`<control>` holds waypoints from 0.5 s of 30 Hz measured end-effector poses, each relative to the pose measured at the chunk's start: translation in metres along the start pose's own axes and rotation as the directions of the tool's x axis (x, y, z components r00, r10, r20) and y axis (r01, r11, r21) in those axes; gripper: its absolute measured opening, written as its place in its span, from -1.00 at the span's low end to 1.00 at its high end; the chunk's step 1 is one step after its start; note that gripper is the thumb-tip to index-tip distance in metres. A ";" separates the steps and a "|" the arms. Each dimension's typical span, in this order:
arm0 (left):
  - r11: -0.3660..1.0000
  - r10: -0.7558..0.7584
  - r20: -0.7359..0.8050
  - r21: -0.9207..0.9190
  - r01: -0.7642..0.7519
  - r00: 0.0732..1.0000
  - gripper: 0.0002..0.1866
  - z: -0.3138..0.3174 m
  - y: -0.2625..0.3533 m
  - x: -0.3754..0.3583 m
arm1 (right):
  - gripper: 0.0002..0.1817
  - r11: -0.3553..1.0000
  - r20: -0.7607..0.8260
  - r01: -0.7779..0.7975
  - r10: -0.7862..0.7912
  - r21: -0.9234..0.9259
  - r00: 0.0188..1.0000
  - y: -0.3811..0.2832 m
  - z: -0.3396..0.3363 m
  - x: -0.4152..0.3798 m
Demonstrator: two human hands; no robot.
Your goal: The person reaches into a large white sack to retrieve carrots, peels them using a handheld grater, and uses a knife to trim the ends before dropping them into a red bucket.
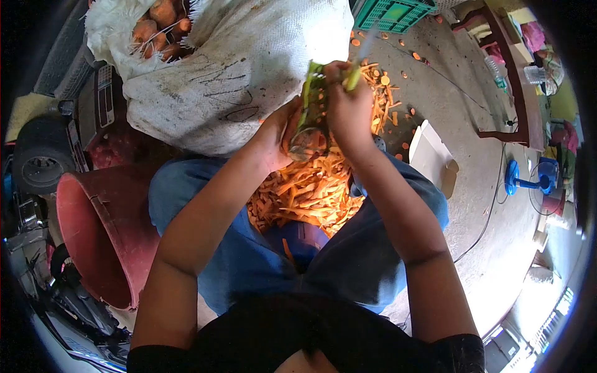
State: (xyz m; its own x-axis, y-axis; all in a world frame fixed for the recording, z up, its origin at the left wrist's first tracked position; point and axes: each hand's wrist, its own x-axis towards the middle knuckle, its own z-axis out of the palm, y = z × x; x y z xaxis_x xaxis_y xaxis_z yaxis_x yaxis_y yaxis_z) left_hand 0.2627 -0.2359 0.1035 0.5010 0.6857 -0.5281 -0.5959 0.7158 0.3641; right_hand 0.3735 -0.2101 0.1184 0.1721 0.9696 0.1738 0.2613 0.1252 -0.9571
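Note:
My left hand grips a carrot by its side; the carrot points away from me and its cut end faces the camera. My right hand is closed on a green-handled peeler laid against the carrot's far end. A green strip runs along the carrot's top. Below both hands, a heap of orange carrot peelings lies between my knees, which are in blue jeans.
A large white sack of carrots stands ahead on the left. A red plastic bucket sits at my left. A green crate, a cardboard piece, a blue fan and scattered peelings lie on the concrete floor.

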 end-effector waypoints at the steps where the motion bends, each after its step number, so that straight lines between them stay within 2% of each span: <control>1: 0.997 0.006 0.007 -0.081 -0.005 1.000 -0.70 0.003 -0.001 -0.002 | -0.84 1.000 -0.011 -0.016 0.016 -0.013 1.000 -0.007 0.004 -0.005; 3: 0.998 -0.008 0.014 -0.057 0.009 1.000 -0.69 -0.006 -0.003 -0.001 | -0.86 0.993 -0.053 0.055 -0.061 -0.108 0.997 -0.007 0.004 -0.004; 4: 0.999 -0.035 0.008 -0.018 0.035 0.999 -0.69 -0.003 -0.002 -0.003 | -0.86 0.993 -0.055 0.055 -0.061 -0.108 0.997 -0.004 0.003 -0.002; 6: 0.998 -0.063 0.002 0.024 0.063 0.998 -0.69 -0.001 -0.001 -0.005 | -0.83 0.974 -0.127 0.056 -0.085 -0.222 0.988 0.008 -0.002 0.006; 8: 0.950 -0.214 0.029 0.238 0.201 0.977 -0.65 -0.001 -0.001 -0.007 | -0.81 0.968 -0.273 0.025 -0.095 -0.248 0.957 0.020 -0.018 0.028; 9: 0.949 -0.216 0.030 0.240 0.203 0.976 -0.65 0.000 -0.001 -0.010 | -0.80 0.954 -0.339 -0.095 -0.008 -0.286 0.941 0.022 -0.029 0.041; 10: 0.947 -0.214 0.100 0.267 0.181 0.972 -0.63 0.000 -0.001 -0.013 | -0.80 0.963 -0.436 -0.137 0.023 -0.233 0.900 0.031 -0.038 0.053; 11: 0.944 -0.212 0.170 0.292 0.156 0.962 -0.61 0.002 0.000 -0.015 | -0.79 0.925 -0.478 -0.148 -0.041 -0.351 0.877 0.038 -0.050 0.060; 13: 0.950 -0.202 0.196 0.276 0.143 0.960 -0.60 0.008 0.005 -0.019 | -0.79 0.966 -0.537 -0.148 0.012 -0.211 0.844 0.042 -0.062 0.068; 14: 0.967 -0.168 0.120 0.213 0.140 0.979 -0.60 0.012 0.008 -0.021 | -0.79 0.966 -0.535 -0.147 0.011 -0.212 0.845 0.044 -0.063 0.068; 15: 0.981 -0.135 0.039 0.148 0.128 0.990 -0.61 0.012 0.010 -0.021 | -0.78 0.992 -0.482 -0.096 0.043 -0.084 0.875 0.032 -0.060 0.064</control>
State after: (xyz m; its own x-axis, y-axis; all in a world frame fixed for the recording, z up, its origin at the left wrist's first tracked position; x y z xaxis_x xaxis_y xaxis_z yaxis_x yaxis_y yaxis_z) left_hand 0.2538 -0.2413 0.1278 0.6013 0.5873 -0.5418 -0.4274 0.8093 0.4029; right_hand 0.4503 -0.1564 0.1125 0.6200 0.7524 0.2225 0.3228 0.0138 -0.9464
